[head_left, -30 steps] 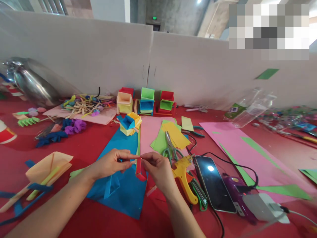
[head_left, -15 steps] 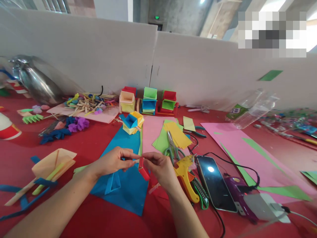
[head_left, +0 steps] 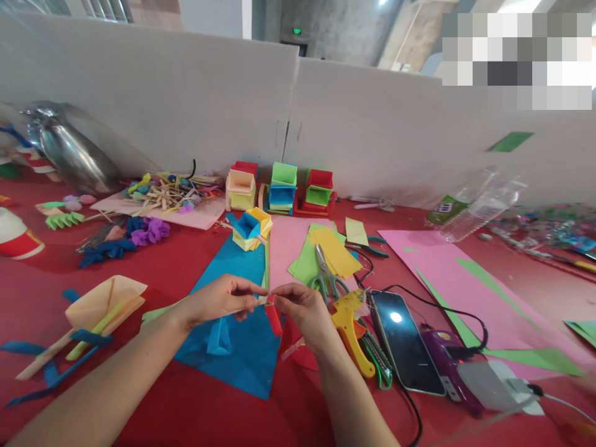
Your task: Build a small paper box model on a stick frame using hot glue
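Observation:
My right hand (head_left: pixel 300 309) pinches a small folded red paper strip (head_left: pixel 274 318) in front of me. Close against it, my left hand (head_left: pixel 226 301) has thumb and index finger together on a small pale stick-like piece (head_left: pixel 261 300), whose tip meets the red strip; most of it is hidden. Both hands hover over a blue paper sheet (head_left: pixel 249 371). On that sheet, under my left hand, lies a small folded blue paper piece (head_left: pixel 220 338). Beside my right wrist are a yellow glue gun (head_left: pixel 347 329) and grey-green scissors (head_left: pixel 326 273).
Folded paper boxes (head_left: pixel 282 186) stand along the white partition (head_left: pixel 186 105). Rightward lie a phone (head_left: pixel 407 341), a purple glue gun (head_left: pixel 444 360) with cables, and pink paper (head_left: pixel 470 273). A peach paper construction (head_left: pixel 102 301) and a metal jug (head_left: pixel 74 149) are at left.
The red strip has turned slightly and shifted a little right with my hands. My fingers keep their pinch. The whole view has moved slightly.

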Action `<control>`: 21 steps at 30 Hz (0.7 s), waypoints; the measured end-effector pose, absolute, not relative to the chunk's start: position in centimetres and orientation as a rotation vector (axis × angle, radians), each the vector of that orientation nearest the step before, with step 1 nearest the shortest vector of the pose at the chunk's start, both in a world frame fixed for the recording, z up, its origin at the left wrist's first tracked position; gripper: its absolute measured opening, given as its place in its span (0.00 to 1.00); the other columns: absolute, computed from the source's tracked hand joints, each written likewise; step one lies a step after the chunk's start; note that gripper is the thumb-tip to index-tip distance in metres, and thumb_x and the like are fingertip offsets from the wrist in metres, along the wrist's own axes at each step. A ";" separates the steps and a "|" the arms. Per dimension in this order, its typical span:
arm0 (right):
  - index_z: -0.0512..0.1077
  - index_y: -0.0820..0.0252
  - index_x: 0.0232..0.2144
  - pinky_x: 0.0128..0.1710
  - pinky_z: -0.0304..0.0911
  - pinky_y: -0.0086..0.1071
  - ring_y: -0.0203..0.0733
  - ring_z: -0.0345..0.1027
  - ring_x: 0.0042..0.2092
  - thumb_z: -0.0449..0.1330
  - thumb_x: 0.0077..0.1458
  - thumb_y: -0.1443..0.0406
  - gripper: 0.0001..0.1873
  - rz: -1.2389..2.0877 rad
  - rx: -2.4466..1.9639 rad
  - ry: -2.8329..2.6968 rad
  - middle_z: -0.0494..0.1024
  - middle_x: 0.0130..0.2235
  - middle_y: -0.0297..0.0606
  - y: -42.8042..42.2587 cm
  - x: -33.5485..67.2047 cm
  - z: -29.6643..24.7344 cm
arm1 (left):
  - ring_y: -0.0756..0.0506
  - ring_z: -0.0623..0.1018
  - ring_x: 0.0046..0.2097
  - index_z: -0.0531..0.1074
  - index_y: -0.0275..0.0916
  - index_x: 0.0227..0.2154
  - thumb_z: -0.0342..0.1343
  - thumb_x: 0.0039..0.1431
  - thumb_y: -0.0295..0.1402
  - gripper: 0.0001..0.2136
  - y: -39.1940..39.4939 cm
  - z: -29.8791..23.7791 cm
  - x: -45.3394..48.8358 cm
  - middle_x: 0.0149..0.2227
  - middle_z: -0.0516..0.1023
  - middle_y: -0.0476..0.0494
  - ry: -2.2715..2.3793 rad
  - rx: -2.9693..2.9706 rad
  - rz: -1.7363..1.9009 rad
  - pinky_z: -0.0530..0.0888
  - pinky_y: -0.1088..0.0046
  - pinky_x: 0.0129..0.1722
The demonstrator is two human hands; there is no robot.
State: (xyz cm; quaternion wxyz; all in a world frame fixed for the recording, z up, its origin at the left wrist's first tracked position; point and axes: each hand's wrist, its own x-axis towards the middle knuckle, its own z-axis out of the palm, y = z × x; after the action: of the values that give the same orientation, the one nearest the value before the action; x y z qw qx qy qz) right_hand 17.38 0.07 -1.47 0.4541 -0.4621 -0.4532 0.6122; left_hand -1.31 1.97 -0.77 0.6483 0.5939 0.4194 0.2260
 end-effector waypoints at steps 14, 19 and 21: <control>0.72 0.63 0.24 0.22 0.61 0.25 0.31 0.64 0.20 0.67 0.34 0.63 0.12 1.508 -1.121 -0.765 0.73 0.20 0.30 0.6 18.1 -1.8 | 0.43 0.74 0.45 0.62 0.39 0.51 0.56 0.51 0.33 0.23 3.7 0.0 -5.0 0.51 0.69 0.34 0.677 1.291 0.543 0.68 0.77 0.31; 0.72 0.63 0.25 0.22 0.60 0.25 0.29 0.63 0.20 0.67 0.35 0.63 0.12 1.491 -1.116 -0.762 0.73 0.19 0.30 0.7 18.3 -2.0 | 0.41 0.73 0.47 0.65 0.39 0.48 0.60 0.47 0.34 0.24 3.7 -0.3 -4.7 0.50 0.70 0.35 0.679 1.327 0.569 0.69 0.72 0.38; 0.72 0.63 0.25 0.23 0.60 0.25 0.29 0.63 0.20 0.67 0.35 0.63 0.12 1.510 -1.104 -0.757 0.73 0.19 0.29 0.7 18.3 -1.9 | 0.42 0.75 0.43 0.68 0.37 0.45 0.61 0.46 0.34 0.20 3.7 -0.4 -4.5 0.45 0.74 0.37 0.761 1.332 0.593 0.69 0.71 0.38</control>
State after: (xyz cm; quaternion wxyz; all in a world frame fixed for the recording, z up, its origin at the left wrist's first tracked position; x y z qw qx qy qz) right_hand 18.35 0.71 -1.94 0.5330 -0.4628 -0.3175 0.6332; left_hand -4.49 3.72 -0.36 0.6805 0.5933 0.3392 0.2643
